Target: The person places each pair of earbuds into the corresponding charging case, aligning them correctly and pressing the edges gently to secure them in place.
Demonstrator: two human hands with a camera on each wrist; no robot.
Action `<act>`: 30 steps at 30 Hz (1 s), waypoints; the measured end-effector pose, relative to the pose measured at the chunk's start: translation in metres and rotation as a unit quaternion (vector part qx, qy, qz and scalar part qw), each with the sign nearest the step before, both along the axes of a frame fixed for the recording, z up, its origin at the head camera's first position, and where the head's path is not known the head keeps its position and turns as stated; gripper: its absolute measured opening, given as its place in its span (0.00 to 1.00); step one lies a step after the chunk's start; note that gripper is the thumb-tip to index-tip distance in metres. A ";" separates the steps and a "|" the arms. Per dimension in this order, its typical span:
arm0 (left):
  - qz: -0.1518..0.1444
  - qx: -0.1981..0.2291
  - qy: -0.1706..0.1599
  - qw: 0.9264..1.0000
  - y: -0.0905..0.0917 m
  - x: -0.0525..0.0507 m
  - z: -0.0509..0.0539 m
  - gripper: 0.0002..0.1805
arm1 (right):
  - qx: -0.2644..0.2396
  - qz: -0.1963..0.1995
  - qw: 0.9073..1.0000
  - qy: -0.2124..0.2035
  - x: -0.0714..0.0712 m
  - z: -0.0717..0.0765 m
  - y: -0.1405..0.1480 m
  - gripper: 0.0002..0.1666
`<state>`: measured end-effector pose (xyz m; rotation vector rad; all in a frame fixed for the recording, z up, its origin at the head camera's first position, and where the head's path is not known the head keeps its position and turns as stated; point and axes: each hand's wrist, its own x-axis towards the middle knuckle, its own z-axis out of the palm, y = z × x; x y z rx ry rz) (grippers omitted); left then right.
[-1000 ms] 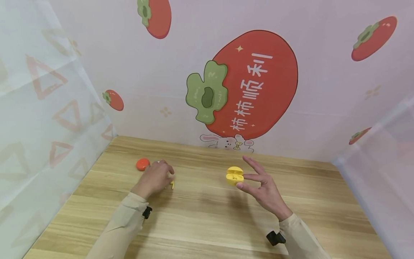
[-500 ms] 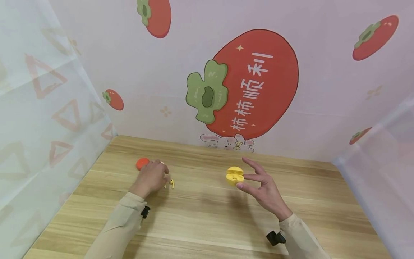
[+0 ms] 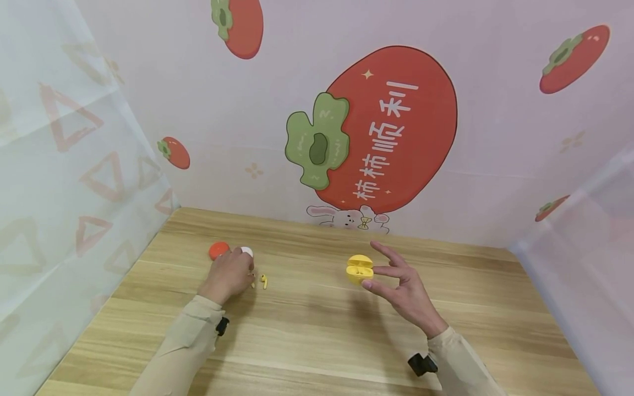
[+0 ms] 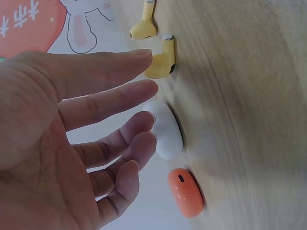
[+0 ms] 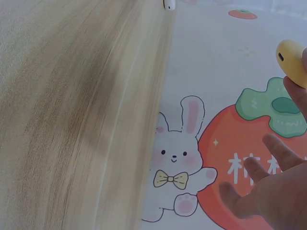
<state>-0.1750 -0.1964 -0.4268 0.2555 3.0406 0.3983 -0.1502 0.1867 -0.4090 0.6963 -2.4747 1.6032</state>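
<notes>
Raised above the table on the right, a yellow earbud case (image 3: 359, 269) stands with its lid up, pinched by my right hand (image 3: 408, 294) between thumb and fingers. In the right wrist view, only the back of this case (image 5: 289, 57) shows. My left hand (image 3: 228, 275) is low over the table beside two yellow earbuds. One earbud (image 4: 167, 60) lies right by the thumb and index fingertips, which stay apart; the other earbud (image 4: 145, 28) lies just beyond. Behind the half-bent other fingers is a white rounded case (image 4: 168, 132), partly hidden.
A red-orange earbud case (image 3: 218, 250) lies to the left of my left hand. The wooden table (image 3: 307, 324) is bounded at the back by a printed wall (image 3: 277, 181), with side walls left and right.
My left hand has drawn back slightly to the left, so both yellow earbuds and the white case show more. My right hand and the yellow case stay in place.
</notes>
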 end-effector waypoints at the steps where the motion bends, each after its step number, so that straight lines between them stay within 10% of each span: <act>1: 0.000 -0.001 -0.001 1.000 0.000 0.000 0.000 0.06 | -0.001 0.001 1.000 0.000 0.000 0.000 0.000 0.14; 30: 0.005 -0.017 -0.007 1.000 0.002 -0.002 -0.004 0.04 | -0.005 0.004 1.000 -0.011 0.001 -0.002 -0.001 0.14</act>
